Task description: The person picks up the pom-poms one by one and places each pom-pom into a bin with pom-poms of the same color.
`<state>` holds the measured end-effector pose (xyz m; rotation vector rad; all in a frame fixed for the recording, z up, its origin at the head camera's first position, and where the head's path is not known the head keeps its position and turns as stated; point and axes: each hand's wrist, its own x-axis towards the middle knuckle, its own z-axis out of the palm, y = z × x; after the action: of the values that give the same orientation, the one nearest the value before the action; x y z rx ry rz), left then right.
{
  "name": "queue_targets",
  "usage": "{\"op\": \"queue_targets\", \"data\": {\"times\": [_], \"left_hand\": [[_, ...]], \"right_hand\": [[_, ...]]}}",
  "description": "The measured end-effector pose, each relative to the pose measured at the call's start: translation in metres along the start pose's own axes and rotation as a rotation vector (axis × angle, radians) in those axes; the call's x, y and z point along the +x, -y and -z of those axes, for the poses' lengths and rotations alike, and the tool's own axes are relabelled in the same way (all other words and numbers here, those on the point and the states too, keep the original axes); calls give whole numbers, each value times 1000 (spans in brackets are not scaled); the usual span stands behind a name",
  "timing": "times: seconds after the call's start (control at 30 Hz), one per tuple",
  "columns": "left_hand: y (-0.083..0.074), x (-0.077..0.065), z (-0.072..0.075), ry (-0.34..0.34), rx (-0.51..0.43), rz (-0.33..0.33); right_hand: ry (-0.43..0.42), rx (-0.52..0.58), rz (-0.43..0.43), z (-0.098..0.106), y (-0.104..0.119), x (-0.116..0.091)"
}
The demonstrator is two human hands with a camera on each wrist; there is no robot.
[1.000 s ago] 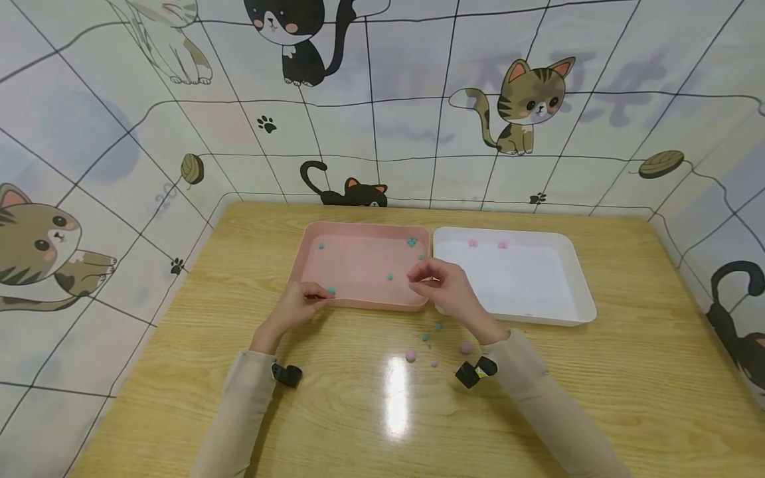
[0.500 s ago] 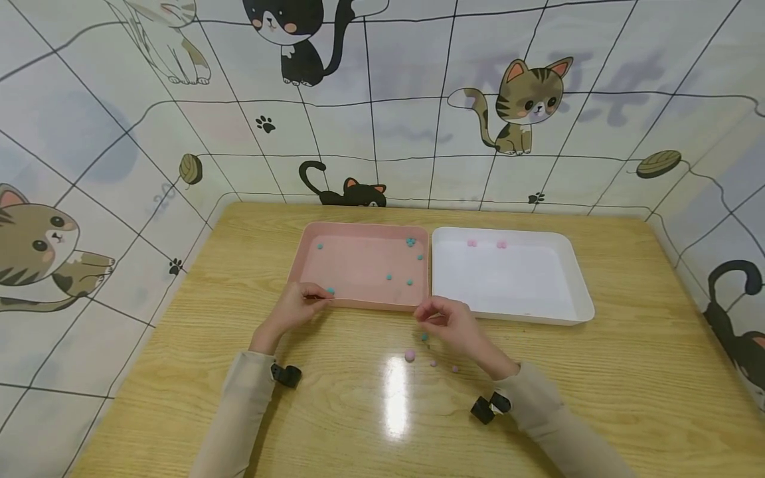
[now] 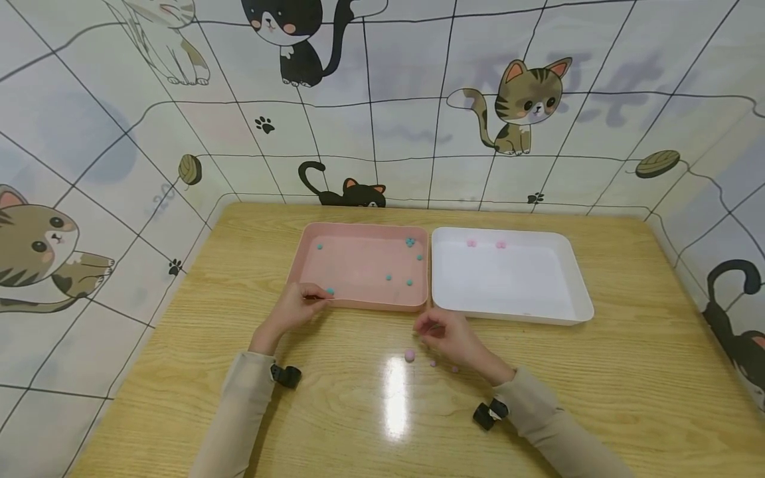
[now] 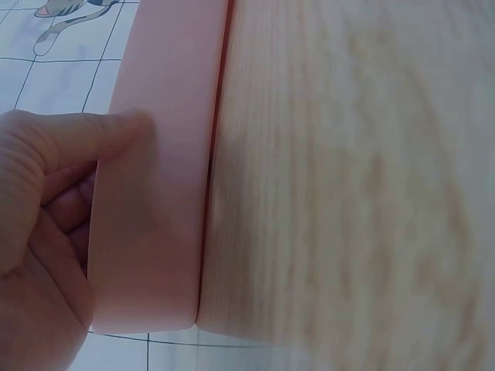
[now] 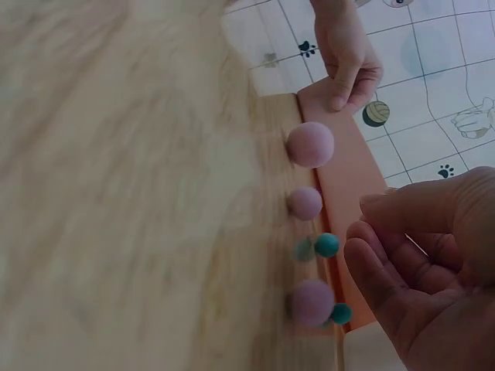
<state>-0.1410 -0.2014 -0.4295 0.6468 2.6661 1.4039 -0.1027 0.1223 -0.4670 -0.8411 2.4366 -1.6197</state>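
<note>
My left hand grips the near wall of the pink tray, thumb on the outside in the left wrist view. Inside this tray lie several small teal balls and a teal cluster. One ball is beside my left fingertips. My right hand hovers over the table just in front of the trays, fingers bent and thumb apart from them, holding nothing visible. Close to it in the right wrist view are a teal ball, another at the tray edge, and several pink balls. The hand hides some in the head view.
To the right of the pink tray stands a white tray with two pink clusters near its far wall. The wooden table meets a cat-patterned backdrop at the back and sides.
My right hand has moved from above the pink tray toward me, over the table. A teal ball shows in the tray where the hand was. My left hand has kept its place.
</note>
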Motion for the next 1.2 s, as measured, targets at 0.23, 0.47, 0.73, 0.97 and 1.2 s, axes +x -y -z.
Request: {"op": "queue_targets", "data": {"times": [0.23, 0.47, 0.73, 0.97, 1.2], "left_hand": [[24, 3, -5, -17, -12, 23], [29, 3, -6, -18, -26, 15], [27, 4, -5, -17, -20, 22], [29, 4, -5, -22, -17, -4], [30, 4, -5, -18, -34, 15]], "right_hand": [[12, -57, 17, 0, -2, 1], [73, -102, -5, -1, -3, 4], [84, -153, 8, -2, -4, 5], [75, -124, -9, -1, -2, 5], [31, -82, 42, 4, 10, 11]]}}
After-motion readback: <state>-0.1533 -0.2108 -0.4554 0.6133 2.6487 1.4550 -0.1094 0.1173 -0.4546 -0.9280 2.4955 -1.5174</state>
